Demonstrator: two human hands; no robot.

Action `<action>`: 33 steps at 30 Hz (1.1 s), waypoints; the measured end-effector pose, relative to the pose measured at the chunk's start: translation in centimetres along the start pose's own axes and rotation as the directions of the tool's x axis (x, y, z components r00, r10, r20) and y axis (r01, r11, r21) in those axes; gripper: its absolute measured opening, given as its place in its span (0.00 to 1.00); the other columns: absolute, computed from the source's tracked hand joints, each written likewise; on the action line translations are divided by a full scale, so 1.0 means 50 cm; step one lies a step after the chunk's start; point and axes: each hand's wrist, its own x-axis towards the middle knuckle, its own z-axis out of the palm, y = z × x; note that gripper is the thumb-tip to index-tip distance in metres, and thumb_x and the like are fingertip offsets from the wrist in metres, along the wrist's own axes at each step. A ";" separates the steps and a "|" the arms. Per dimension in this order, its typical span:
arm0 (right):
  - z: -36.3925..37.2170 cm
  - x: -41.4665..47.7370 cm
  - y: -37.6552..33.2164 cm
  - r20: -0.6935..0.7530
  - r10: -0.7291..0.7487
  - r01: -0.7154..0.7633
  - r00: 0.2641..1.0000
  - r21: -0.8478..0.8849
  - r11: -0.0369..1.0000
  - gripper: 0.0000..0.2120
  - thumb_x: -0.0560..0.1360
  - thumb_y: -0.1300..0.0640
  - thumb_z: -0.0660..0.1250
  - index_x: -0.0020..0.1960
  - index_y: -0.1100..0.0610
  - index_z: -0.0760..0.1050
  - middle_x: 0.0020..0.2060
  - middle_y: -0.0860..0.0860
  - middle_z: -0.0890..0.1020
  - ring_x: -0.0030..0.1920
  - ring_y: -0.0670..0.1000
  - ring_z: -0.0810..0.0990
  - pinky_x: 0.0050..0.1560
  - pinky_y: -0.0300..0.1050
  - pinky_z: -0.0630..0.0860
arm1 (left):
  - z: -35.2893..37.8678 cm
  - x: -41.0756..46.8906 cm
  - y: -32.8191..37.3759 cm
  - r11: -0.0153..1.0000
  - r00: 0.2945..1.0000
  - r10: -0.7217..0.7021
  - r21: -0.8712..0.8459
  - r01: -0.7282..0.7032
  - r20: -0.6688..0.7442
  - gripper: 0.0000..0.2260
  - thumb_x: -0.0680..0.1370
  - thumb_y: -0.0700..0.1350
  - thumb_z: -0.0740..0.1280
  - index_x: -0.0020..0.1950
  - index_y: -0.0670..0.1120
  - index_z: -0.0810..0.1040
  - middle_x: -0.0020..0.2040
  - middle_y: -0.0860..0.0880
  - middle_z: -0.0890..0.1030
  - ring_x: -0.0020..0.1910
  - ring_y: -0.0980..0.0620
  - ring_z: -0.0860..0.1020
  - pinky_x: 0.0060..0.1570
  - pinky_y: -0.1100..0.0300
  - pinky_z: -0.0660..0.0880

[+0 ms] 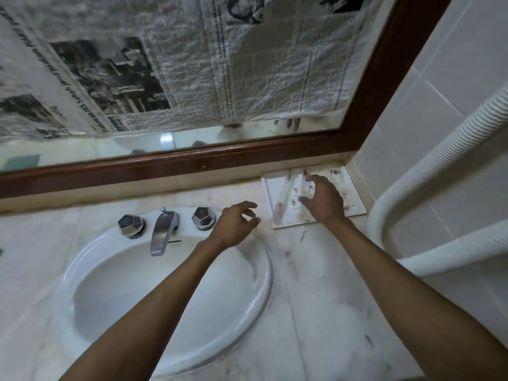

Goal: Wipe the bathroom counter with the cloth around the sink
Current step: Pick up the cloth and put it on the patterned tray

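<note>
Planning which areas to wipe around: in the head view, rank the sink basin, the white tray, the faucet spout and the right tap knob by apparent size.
1. Sink basin, by far the largest.
2. White tray in the back corner, partly covered by the right hand.
3. Faucet spout.
4. Right tap knob, smallest, though close to the spout in bulk.

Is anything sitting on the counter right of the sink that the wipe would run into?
Yes: a white tray of small toiletries in the back right corner, under the right hand. No cloth is visible; the left hand looks empty.
</note>
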 end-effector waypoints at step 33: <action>0.783 -0.394 -1.088 0.446 -0.516 0.519 0.731 0.128 0.845 0.20 0.79 0.47 0.63 0.67 0.54 0.70 0.63 0.53 0.77 0.63 0.55 0.76 0.59 0.51 0.74 | -0.707 -0.595 -0.935 0.803 0.569 -0.586 -0.319 0.504 -0.577 0.24 0.81 0.48 0.66 0.75 0.41 0.67 0.66 0.38 0.73 0.65 0.39 0.74 0.64 0.50 0.72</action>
